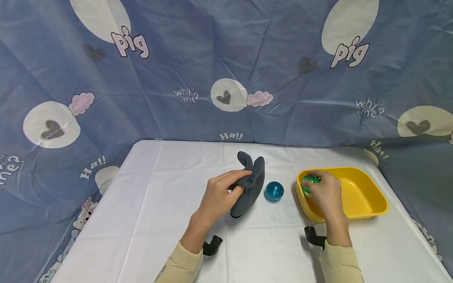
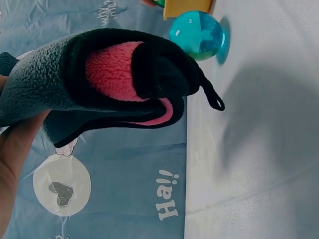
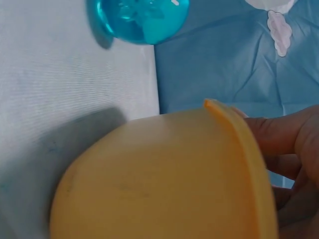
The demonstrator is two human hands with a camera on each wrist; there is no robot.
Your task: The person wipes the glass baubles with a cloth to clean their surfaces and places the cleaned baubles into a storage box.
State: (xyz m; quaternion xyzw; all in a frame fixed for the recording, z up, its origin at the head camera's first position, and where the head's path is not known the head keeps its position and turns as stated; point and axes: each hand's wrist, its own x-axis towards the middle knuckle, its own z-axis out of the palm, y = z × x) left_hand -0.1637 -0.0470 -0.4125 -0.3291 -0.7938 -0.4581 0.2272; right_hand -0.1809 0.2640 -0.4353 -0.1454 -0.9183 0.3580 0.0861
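My left hand (image 1: 220, 191) pinches a folded dark grey fleece cloth (image 1: 250, 194) between thumb and fingers, holding it up over the table. The left wrist view shows the cloth's black edging, pink inner side and small black hanging loop (image 2: 213, 97). My right hand (image 1: 326, 192) grips a shiny green ball (image 1: 310, 183) inside the left end of a yellow plastic basin (image 1: 369, 177). In the right wrist view the basin's wall hides the ball and part of the fingers. Between the hands stands a clear blue rounded object (image 1: 274, 191) on a small base, touched by neither hand.
A white cloth covers the table (image 1: 170, 188). Behind it hangs a blue printed curtain (image 1: 191, 59), which also shows along the sides. Black curved mounts (image 1: 213, 246) stick out at both wrists. The basin sits near the table's right edge.
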